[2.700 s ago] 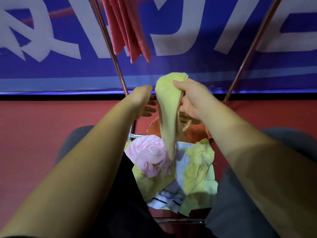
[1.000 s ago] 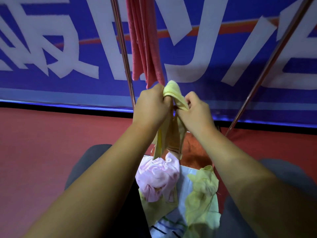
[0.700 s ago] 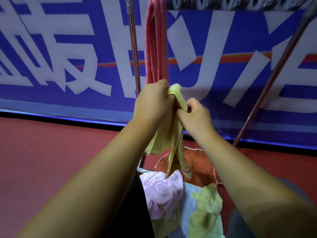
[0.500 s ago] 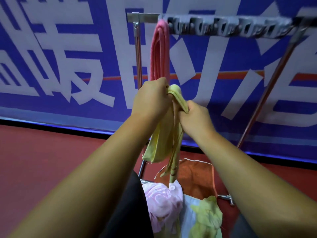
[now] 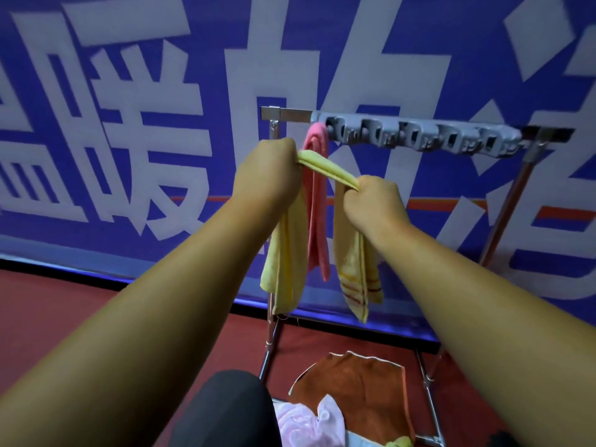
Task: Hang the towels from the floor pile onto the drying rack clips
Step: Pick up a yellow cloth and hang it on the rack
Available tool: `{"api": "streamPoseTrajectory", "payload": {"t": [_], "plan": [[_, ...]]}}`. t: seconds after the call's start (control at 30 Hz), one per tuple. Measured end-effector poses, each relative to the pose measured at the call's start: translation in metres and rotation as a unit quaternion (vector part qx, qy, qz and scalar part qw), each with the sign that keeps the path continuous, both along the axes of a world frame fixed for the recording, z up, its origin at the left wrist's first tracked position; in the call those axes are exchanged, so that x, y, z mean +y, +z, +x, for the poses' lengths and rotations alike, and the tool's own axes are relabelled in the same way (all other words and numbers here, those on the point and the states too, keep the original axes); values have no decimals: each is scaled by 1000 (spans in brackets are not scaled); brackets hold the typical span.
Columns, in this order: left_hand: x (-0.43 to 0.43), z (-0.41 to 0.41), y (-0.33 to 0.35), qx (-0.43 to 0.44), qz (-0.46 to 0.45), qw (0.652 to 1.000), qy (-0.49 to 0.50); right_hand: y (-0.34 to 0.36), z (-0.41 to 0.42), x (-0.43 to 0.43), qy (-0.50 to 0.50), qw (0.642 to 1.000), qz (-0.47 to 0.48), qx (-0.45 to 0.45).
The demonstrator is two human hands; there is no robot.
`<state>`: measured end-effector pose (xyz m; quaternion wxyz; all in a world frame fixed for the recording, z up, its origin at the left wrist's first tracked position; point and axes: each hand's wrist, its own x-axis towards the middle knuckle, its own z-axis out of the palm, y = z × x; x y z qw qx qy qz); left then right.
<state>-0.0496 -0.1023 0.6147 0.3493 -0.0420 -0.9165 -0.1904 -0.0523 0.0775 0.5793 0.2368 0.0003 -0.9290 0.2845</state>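
Head view: left hand (image 5: 267,169) and right hand (image 5: 374,204) each grip yellow towel (image 5: 325,167), pulling a taut span between them, ends dangling. Likely readying it for free clips (image 5: 416,137) at 1 o'clock, beside hung pink towel (image 5: 317,221).

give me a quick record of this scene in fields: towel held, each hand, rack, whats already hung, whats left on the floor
held item: yellow terry towel with striped end, taut between both hands, both ends hanging down
left: left hand grips the towel, the higher of the two
right: right hand grips the towel, lower
rack: metal-framed drying rack with a grey plastic clip strip along its top bar
already hung: folded pink towel at the strip's left end
other clips: appear empty, blurred
floor pile: rust-orange towel, pale pink cloth
task state: yellow towel not yet clipped
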Motion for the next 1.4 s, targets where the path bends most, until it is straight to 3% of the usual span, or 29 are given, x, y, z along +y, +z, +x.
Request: {"api": "streamPoseTrajectory", "payload": {"t": [0.27, 0.37, 0.63, 1.0, 1.27, 1.4], "plan": [[-13, -38, 43, -40, -43, 996, 67, 64, -33, -6, -11, 998, 27, 55], [-16, -54, 59, -19, -46, 996, 68, 84, -47, -11, -31, 996, 43, 65], [-16, -96, 81, -63, -45, 994, 81, 105, -83, -19, -62, 995, 66, 53], [-23, -123, 1, -76, -7, 996, 52, 53, -98, -21, -30, 979, 197, 48], [-21, -124, -48, -122, 128, 984, -12, 12, -98, -24, -8, 991, 131, 10], [-20, -127, -78, -175, 138, 974, -36, -23, -94, -28, -5, 992, 115, -56]]}}
